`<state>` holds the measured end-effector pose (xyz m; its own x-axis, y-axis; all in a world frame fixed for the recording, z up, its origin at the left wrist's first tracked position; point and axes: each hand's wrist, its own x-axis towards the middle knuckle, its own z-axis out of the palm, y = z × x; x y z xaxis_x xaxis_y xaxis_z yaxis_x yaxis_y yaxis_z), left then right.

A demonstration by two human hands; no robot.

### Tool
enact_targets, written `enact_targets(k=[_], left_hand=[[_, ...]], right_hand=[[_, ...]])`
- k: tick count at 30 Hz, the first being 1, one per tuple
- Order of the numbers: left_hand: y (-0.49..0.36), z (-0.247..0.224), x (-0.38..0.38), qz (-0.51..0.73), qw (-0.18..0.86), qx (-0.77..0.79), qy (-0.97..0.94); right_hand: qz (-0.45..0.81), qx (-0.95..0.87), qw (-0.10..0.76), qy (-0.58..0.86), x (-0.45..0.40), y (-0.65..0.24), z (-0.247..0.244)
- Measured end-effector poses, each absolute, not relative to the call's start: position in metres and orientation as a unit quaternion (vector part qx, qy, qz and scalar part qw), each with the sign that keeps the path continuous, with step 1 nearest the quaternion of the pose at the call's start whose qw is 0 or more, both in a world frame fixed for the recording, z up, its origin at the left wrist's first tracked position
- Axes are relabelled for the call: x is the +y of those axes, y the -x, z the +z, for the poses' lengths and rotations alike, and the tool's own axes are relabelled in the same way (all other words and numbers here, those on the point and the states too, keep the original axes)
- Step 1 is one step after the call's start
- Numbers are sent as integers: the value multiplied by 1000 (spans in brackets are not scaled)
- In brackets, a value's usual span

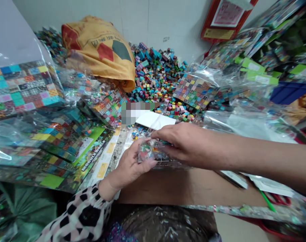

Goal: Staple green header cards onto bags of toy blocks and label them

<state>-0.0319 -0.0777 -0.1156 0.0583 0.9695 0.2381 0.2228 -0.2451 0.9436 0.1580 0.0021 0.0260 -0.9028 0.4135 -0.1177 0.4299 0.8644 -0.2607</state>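
Between thumb and fingers of the left hand, a clear plastic packet is being gripped, while the right hand is bending its fingers over it (pinching or merely touching: cannot tell), a white sheet lying just beyond the fingertips.

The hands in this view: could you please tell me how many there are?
2: the left hand holds the left side of a clear packet, and the right hand is at its right. No others show.
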Motion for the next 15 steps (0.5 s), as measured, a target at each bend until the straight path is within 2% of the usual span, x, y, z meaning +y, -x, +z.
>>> enact_targets(k=[5, 8, 11, 15], left_hand=[[35, -110, -77, 476, 415, 480, -609], [37, -101, -74, 454, 396, 499, -623], [36, -89, -69, 459, 352, 499, -645], [34, -78, -64, 467, 381, 486, -633]], right_hand=[[-156, 981, 52, -97, 3, -171, 26], [-157, 984, 66, -53, 8, -174, 26], [-188, 977, 60, -82, 13, -176, 23], [-199, 965, -9, -170, 13, -173, 20]])
